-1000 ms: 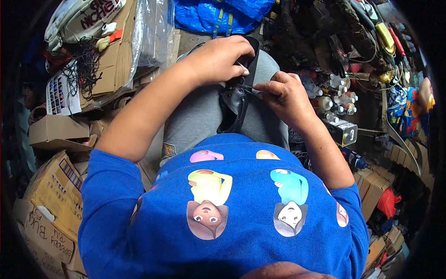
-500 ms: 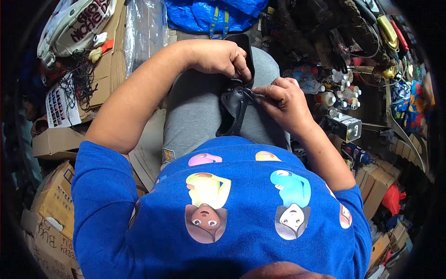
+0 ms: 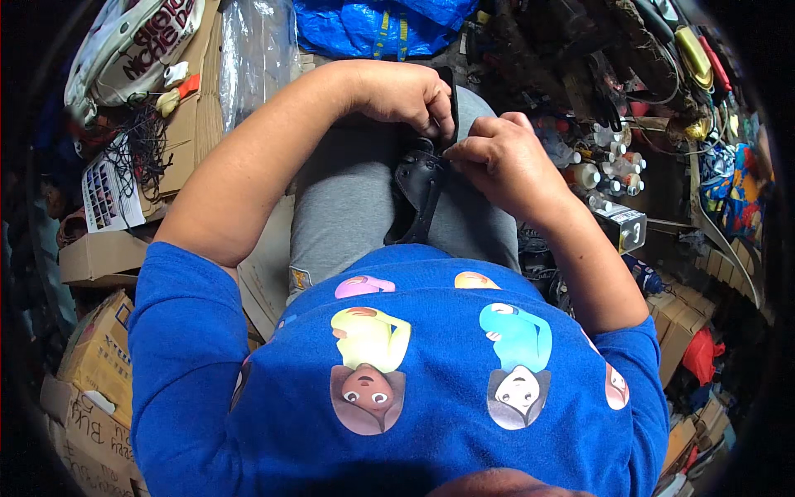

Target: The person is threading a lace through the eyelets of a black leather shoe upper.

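Note:
A black sandal (image 3: 418,184) with straps lies lengthwise on my lap, its heel end toward my belly. My left hand (image 3: 414,103) bends over the far part of the sandal, with the fingers curled down and closed at its upper. From the right, my right hand (image 3: 509,166) comes in with thumb and forefinger pinched together beside the sandal's strap. What sits in that pinch is too small to make out. The two hands are close together, and my left hand covers much of the sandal's front part.
Grey trousers (image 3: 331,207) cover my legs under the sandal. Beyond my knees lies a blue plastic bag (image 3: 381,29). Several small bottles (image 3: 617,166) and a small box (image 3: 623,225) are at the right. Cardboard boxes (image 3: 99,257) and tangled black cords (image 3: 145,153) are at the left.
My right hand has turned and risen slightly, its forefinger drawn from stretched out into a pinch. My left hand has shifted a little right and up. The sandal stays nearly in place.

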A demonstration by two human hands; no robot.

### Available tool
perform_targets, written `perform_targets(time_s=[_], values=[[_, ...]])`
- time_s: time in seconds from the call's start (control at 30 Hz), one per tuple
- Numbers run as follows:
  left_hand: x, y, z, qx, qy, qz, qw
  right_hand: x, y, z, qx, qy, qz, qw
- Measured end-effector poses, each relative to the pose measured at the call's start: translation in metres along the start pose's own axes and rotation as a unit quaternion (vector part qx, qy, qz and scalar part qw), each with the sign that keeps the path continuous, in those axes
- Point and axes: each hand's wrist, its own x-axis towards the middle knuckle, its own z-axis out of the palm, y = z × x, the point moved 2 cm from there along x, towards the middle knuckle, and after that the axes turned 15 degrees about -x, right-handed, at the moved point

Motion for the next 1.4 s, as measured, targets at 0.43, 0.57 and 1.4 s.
perform_targets(time_s=[0.43,0.57,1.4], values=[[-0.062,-0.004,0.086,0.119,0.403,-0.026,0.907,-0.007,0.028,0.025,0.323,-0.112,0.091,0.935],[-0.060,0.000,0.096,0.105,0.392,-0.113,0.907,-0.004,0.027,0.025,0.345,-0.134,0.088,0.925],[-0.056,-0.014,0.124,0.339,0.505,0.165,0.777,-0.005,0.010,0.033,0.311,-0.060,0.135,0.939]])
